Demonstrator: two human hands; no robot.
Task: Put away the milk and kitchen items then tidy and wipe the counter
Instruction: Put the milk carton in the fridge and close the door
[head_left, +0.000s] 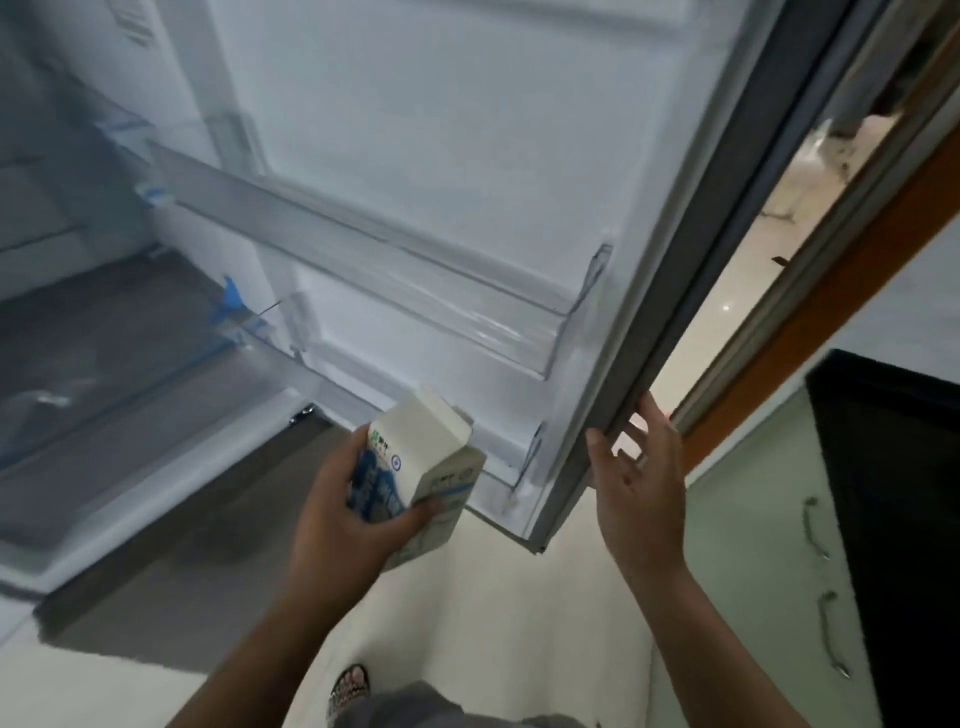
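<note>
A white and blue milk carton (431, 457) is in my left hand (343, 514), whose fingers and thumb curl round its lower half. The carton is just in front of the lowest rack of the open fridge door (467, 156). My right hand (639, 478) holds the outer edge of that door at its grey seal (727, 270), fingers wrapped over the edge and thumb on the inner side. Two clear door racks show, an upper rack (395, 270) and a lower rack (514, 467); both look empty.
The fridge interior (104, 338) with clear shelves and drawers lies to the left. A black countertop (893, 493) over pale green cabinets with handles (815, 530) stands at the right. A wooden door frame (831, 291) runs behind the fridge door. My foot (353, 686) is on the pale floor.
</note>
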